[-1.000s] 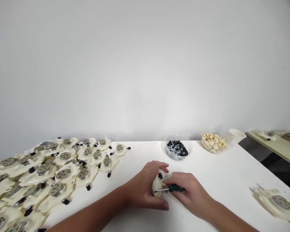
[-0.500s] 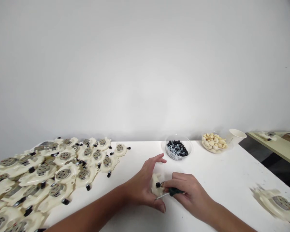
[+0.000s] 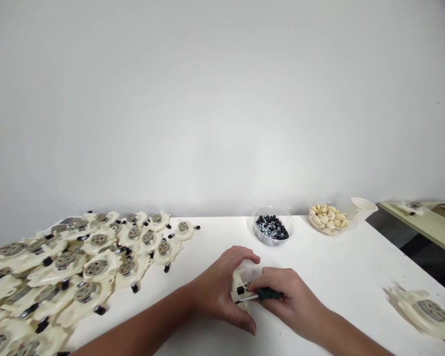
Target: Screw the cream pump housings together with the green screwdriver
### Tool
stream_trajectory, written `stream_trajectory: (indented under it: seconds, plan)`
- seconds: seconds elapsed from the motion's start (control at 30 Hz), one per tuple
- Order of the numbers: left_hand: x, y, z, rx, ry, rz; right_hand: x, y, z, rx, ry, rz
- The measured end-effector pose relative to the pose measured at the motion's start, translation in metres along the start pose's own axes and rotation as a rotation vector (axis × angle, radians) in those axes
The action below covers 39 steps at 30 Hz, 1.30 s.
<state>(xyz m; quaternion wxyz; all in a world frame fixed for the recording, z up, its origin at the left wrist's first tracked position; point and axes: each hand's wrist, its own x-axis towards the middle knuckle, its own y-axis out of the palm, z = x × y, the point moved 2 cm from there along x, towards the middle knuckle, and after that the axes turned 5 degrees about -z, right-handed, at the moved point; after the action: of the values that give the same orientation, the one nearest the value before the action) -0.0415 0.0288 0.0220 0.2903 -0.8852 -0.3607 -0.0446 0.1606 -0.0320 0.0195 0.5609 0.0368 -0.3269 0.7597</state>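
My left hand (image 3: pixel 224 291) curls around a small cream plastic part (image 3: pixel 236 284), thumb below and index finger arched above it. A black piece (image 3: pixel 240 290) sits on that part. In my right hand (image 3: pixel 291 294) is a screwdriver (image 3: pixel 270 293) with a dark green handle, held in closed fingers. Its thin metal shaft points left, and the tip lies against or just in front of the cream part; I cannot tell which. My right fingertips are also close to the part, near the black piece, and hide some of it.
Many cream motor housings (image 3: pixel 96 267) with black ends are piled on the left of the white table (image 3: pixel 207 257). Behind my hands stand a clear bowl of small black pieces (image 3: pixel 272 228), a bowl of cream pieces (image 3: pixel 328 218) and a white cup (image 3: pixel 361 209). Another housing (image 3: pixel 426 311) lies right.
The screwdriver has shifted slightly left and up, its tip now at the cream part. My left index finger has bent down a little over the part.
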Motion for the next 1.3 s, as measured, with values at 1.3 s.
stream_trajectory:
  seconds: [1.3]
  plan:
    - [-0.007, -0.006, -0.005, 0.082, 0.185, -0.069, 0.001, -0.002, -0.004, -0.032, 0.154, -0.122]
